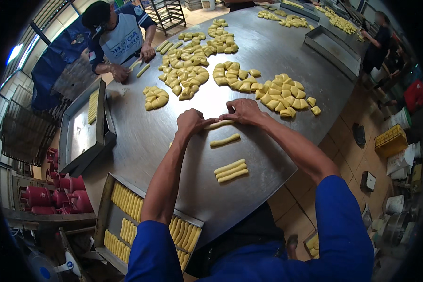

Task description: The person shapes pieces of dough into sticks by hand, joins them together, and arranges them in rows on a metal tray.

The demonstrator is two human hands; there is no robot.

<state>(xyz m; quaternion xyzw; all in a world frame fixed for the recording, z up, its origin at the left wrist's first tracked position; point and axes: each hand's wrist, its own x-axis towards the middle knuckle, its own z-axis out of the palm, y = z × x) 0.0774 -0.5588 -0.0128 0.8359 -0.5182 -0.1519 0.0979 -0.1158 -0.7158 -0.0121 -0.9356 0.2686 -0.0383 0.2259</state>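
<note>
On the metal table [268,155], both my hands work at one pale yellow dough stick [221,124]. My left hand [191,121] has its fingers curled on the stick's left part, the thumb stretched toward the middle. Curled fingers of my right hand [244,111] press the right part; the two thumbs nearly meet over it. My hands partly hide the stick. Just nearer to me lies a single rolled dough stick [225,140]. Closer still, several dough sticks [231,171] lie side by side. Beyond my hands spread cut dough pieces [284,94] in heaps and coils.
A tray [104,199] filled with rows of dough sticks is at the lower left, partly under my left arm. Another tray [100,123] stands at the left table edge. Across the table a co-worker's hands [121,72] handle dough. An oblong pan [331,47] sits far right.
</note>
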